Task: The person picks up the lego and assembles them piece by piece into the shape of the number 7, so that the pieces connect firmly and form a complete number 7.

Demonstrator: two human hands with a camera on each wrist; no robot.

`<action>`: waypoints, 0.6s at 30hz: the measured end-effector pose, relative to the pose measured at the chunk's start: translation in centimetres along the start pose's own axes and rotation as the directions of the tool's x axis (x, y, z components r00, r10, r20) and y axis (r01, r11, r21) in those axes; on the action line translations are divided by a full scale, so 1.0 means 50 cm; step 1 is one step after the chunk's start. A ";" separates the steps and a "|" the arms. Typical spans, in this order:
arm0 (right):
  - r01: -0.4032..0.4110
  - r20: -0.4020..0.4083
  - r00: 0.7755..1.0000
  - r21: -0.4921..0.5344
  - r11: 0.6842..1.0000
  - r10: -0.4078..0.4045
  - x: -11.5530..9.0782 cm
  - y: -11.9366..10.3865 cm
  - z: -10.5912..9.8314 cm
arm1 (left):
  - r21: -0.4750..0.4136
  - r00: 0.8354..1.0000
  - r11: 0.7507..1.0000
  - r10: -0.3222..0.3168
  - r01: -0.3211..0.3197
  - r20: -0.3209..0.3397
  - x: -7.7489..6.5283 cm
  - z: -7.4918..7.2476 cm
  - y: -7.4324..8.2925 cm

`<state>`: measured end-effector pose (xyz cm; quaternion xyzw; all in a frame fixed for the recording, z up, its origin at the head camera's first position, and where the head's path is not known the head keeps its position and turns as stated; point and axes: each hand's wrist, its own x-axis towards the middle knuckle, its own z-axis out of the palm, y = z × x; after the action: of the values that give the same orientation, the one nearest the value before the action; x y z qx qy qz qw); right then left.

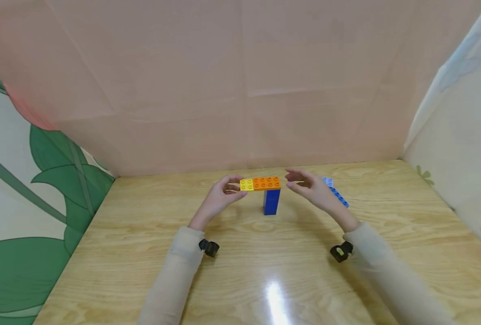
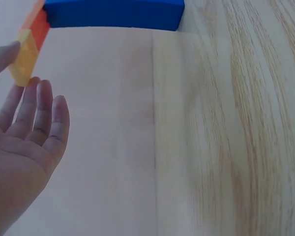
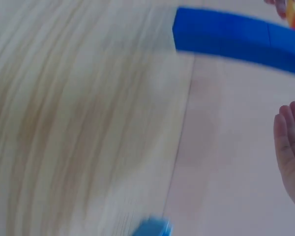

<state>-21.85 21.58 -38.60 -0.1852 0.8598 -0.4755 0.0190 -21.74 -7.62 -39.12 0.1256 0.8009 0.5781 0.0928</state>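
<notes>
A column of dark blue bricks point(image 1: 271, 201) stands upright on the wooden table, an orange brick point(image 1: 266, 183) lying across its top. At the orange brick's left end, out past the column, is a smaller yellow brick point(image 1: 246, 185). My left hand point(image 1: 221, 197) pinches the yellow brick between thumb and fingertips; the left wrist view shows the thumb on one face of this yellow brick point(image 2: 24, 58) and fingertips at the opposite edge. To the right of the orange brick, my right hand point(image 1: 314, 190) is raised with loosely bent fingers and nothing in it.
Behind my right hand lie a long blue brick point(image 1: 339, 197) and a light blue brick point(image 1: 327, 181) on the wooden table point(image 1: 240, 271). A pinkish cloth point(image 1: 240, 90) hangs along the back edge, and printed panels with leaves point(image 1: 57, 158) and flowers flank the sides.
</notes>
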 end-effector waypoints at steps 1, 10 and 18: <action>-0.011 -0.024 1.000 -0.018 1.000 0.011 -0.006 0.006 -0.013 | -0.001 1.000 1.000 0.002 -0.002 0.001 0.000 0.001 0.001; -0.134 -0.191 0.977 -0.233 0.963 0.090 -0.065 0.083 -0.119 | 0.021 1.000 1.000 -0.002 0.002 -0.003 0.001 0.005 0.003; -0.328 -0.077 0.944 -0.336 0.883 0.321 -0.094 0.133 -0.147 | 0.026 1.000 0.999 -0.020 0.020 -0.013 -0.001 0.004 0.001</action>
<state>-21.02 32.28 -40.74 -0.0344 0.9484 -0.3099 0.0572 -21.64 -7.43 -39.13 0.1153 0.8102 0.5672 0.0919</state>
